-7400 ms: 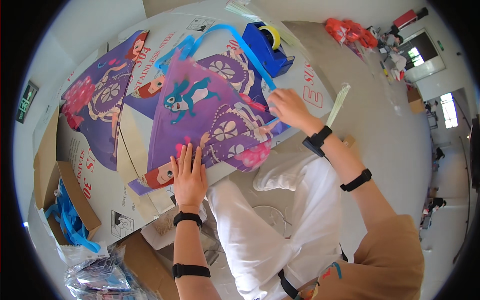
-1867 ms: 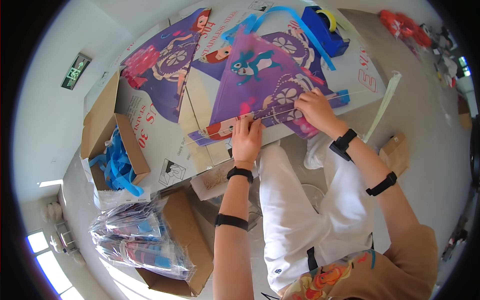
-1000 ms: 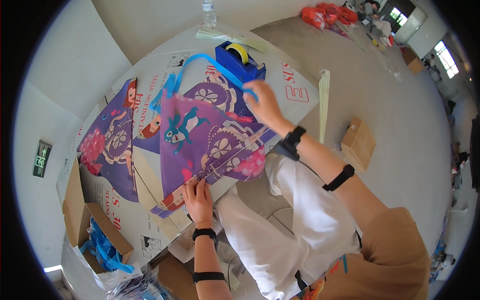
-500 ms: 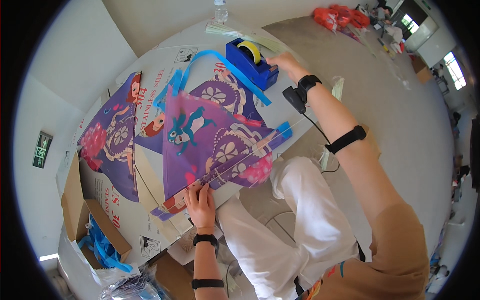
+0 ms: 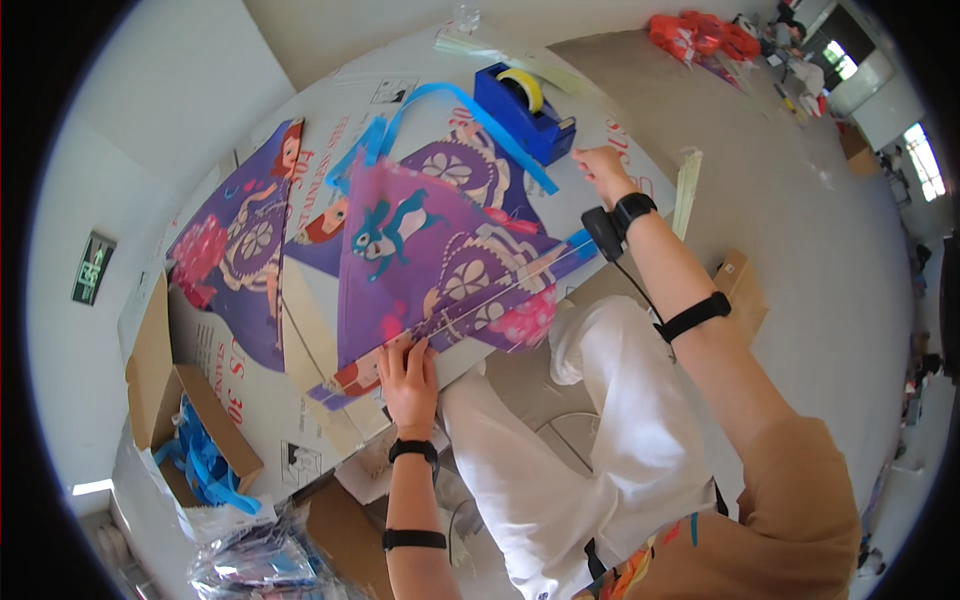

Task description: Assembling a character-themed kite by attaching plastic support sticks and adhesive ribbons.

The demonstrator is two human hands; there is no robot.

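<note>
A purple kite sail (image 5: 400, 265) with a printed cartoon figure and a blue animal lies across the near part of the board-covered table. A thin pale rod (image 5: 500, 292) runs along its near edge. My left hand (image 5: 408, 385) lies over that edge, fingers stretched and slightly apart, pressing down. My right hand (image 5: 604, 172) is closed in a pinch just off the cutter end of a blue tape dispenser (image 5: 540, 130). The dispenser carries a yellow-looking tape roll (image 5: 522, 88). What the right fingers hold, if anything, is too small to make out.
Another printed sail (image 5: 240, 245) lies at left; a third is partly under mine. A blue strip (image 5: 470, 105) curves behind them. Pale sticks (image 5: 470, 45) lie at the far edge. A cardboard box (image 5: 215, 420) with blue strips and clear plastic bags (image 5: 255, 560) are at lower left.
My right hand has drawn back a little from the dispenser's cutter end, its fingers now pinched. My left hand stays on the sail's edge. The whole view has shifted slightly.
</note>
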